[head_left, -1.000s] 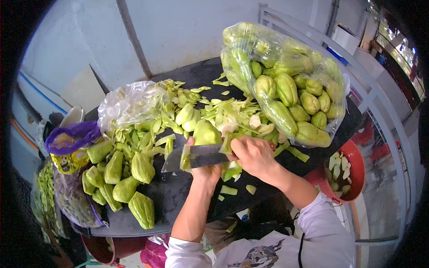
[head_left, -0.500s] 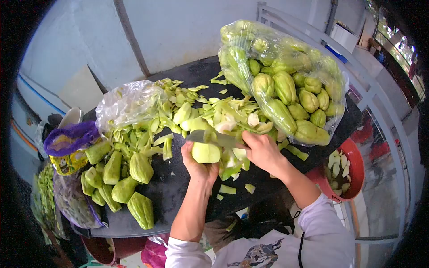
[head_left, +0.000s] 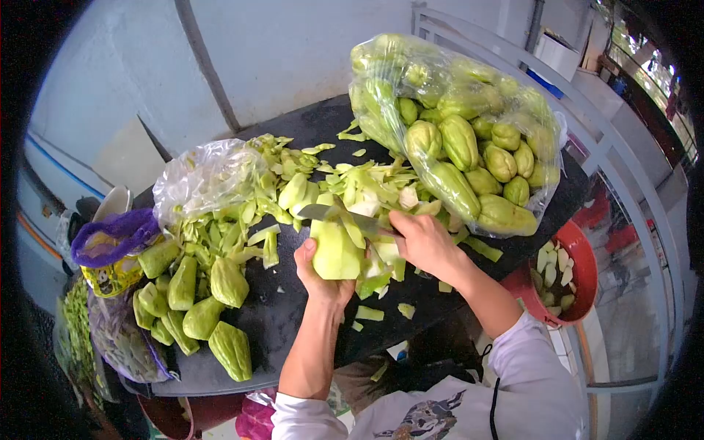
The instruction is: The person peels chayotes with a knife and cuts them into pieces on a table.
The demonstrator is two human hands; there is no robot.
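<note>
In my left hand is a peeled pale-green chayote, its cut faces turned up toward me. My right hand grips a knife, whose blade lies across the upper part of the chayote. A strip of peel hangs at the blade. Just beyond both hands spreads a heap of peelings, with a few pale peeled pieces among them. To the left, several whole green chayotes lie on the black table.
A clear plastic bag full of chayotes stands at the back right. Down on the right, a red bucket holds pale cut pieces. A crumpled plastic bag, a purple-rimmed yellow container and a mesh bag are on the left. A metal railing runs along the right.
The chayote in my left hand has tilted more upright, showing a longer peeled side. The knife has moved slightly up and left, and a peel strip now hangs by it.
</note>
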